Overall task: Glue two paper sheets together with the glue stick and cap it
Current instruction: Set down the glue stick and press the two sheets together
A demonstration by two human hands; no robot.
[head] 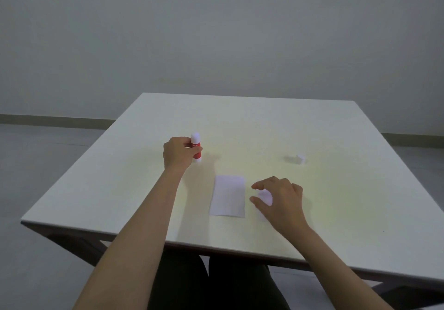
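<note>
A red glue stick point(196, 146) with a white top stands upright on the white table point(336, 201), left of centre. My left hand point(179, 153) is wrapped around its red body. One white paper sheet point(227, 196) lies flat near the table's front edge. Just right of it, my right hand point(280, 200) hovers with fingers spread over a second pale sheet point(264, 196), which is mostly hidden under the hand. A small white cap point(300, 159) sits apart at the right middle of the table.
The table's front edge runs close below the papers. My legs in dark trousers point(216, 285) show under it. Grey floor and a plain wall surround the table.
</note>
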